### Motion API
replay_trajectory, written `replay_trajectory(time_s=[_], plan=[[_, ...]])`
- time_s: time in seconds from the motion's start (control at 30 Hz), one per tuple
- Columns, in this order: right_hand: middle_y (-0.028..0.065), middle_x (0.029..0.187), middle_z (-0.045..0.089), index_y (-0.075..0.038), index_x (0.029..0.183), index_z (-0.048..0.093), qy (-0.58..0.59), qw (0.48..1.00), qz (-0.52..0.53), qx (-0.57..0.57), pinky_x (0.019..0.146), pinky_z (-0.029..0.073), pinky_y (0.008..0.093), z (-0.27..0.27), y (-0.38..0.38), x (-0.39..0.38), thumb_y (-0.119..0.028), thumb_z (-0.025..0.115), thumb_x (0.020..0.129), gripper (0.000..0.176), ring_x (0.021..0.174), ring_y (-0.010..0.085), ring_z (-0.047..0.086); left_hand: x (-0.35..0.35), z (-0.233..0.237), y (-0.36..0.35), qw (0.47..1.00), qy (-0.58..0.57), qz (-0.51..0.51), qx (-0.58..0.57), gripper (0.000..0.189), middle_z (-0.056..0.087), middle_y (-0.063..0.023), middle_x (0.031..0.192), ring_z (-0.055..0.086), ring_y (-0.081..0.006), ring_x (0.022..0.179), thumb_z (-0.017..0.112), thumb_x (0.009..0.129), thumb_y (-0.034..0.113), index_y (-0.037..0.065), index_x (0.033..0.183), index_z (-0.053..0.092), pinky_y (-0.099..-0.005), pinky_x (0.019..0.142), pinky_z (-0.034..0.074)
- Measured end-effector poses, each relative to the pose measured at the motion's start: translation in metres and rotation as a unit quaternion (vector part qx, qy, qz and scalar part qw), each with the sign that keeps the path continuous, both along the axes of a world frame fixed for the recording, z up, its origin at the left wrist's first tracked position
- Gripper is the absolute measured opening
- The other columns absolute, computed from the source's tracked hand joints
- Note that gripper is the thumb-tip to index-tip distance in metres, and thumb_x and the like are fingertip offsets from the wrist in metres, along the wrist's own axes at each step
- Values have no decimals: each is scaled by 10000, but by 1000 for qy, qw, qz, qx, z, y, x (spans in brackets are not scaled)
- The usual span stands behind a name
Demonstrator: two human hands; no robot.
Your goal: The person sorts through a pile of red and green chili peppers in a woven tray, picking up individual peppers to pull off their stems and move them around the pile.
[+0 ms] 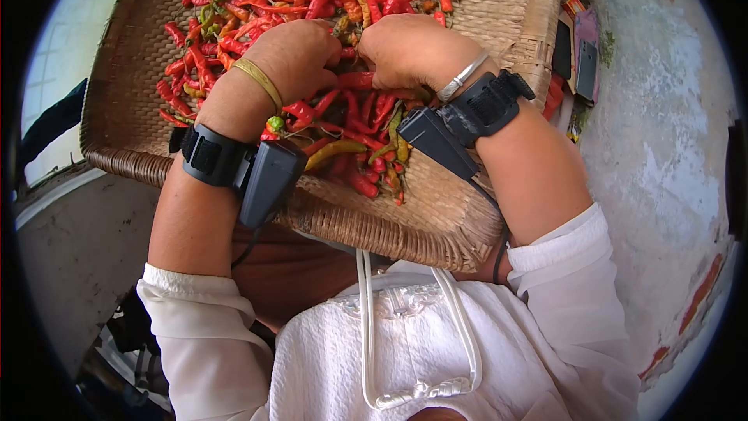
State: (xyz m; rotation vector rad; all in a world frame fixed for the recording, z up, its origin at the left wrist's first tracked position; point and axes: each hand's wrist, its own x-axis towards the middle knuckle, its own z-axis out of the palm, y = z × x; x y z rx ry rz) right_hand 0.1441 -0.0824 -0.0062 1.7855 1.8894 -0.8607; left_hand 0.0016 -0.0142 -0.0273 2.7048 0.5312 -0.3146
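Note:
Red chili peppers (374, 113), with some green and orange ones among them, lie heaped in a large woven basket (374, 238). Over the middle of the heap are my left hand (302, 51) and my right hand (401, 47), close together with backs up and fingers curled. One red chili pepper (355, 80) spans the gap between them, its ends at the fingertips of both hands. Most of my fingers are hidden under the hands. A yellow-green pepper (335, 153) rests nearer to me, below the hands.
The basket's thick rim (132, 165) runs along the near side, close to my lap. At the right, a phone (586, 68) and other small items sit beside a worn, peeling wall (662, 132). Black devices (273, 179) with cables are strapped to both forearms.

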Motion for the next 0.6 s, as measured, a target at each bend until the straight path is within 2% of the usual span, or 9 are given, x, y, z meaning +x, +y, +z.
replay_trajectory(time_s=[0.13,0.2,0.3,0.37,0.43,0.47,0.5,0.57,0.6], plan=[[147,839,643,-42,815,661,53,994,-22,96,700,492,354,-3,-1,8,-67,600,652,176,826,279,626,3,-2,2,991,-85,-40,-100,189,574,-138,787,568,-294,760,663,683,152,21,809,613,-367,664,453],[105,696,606,-24,769,614,155,976,-42,147,595,457,347,1,4,16,-128,597,677,140,674,236,600,3,1,2,986,-96,-34,-131,182,585,-137,764,578,-287,733,659,695,144,15,812,606,-355,640,453],[66,650,583,-15,760,595,278,934,-102,202,550,435,306,4,9,27,-134,593,714,128,600,158,571,3,14,2,978,-148,58,-132,173,590,-129,694,586,-274,654,649,725,139,8,820,589,-337,586,445],[44,653,570,-19,843,612,283,932,-131,183,560,439,276,16,11,36,-160,601,749,170,605,99,554,1,22,6,968,-155,137,-140,179,587,-125,666,577,-267,606,643,743,149,9,837,585,-336,560,437],[8,670,568,-21,886,590,332,884,-268,192,478,418,221,22,15,45,-171,544,848,161,523,76,507,-4,19,14,979,-138,136,-67,244,600,-151,686,598,-308,688,641,746,236,26,865,608,-370,608,468],[8,606,543,3,871,585,380,820,-337,263,447,406,210,24,15,48,-180,546,846,189,472,73,487,-6,18,15,980,-147,131,-37,244,603,-149,696,597,-308,692,638,749,240,28,865,609,-376,616,469],[16,653,548,13,909,575,505,704,-411,284,442,401,196,23,17,48,-208,542,856,230,505,68,502,-10,16,17,980,-156,127,-6,244,606,-146,707,597,-308,697,635,751,243,29,865,610,-383,624,470],[36,711,547,10,1018,549,534,635,-467,308,416,383,182,28,15,55,-236,523,874,287,523,65,504,-13,9,18,982,-155,112,-9,242,610,-144,736,594,-312,721,640,734,236,36,867,614,-401,648,470],[36,711,547,10,1018,549,534,635,-467,307,416,383,182,28,15,53,-236,523,874,287,523,65,504,-13,12,13,990,-108,90,-17,241,609,-146,770,593,-307,752,638,711,189,27,886,604,-387,669,465]])
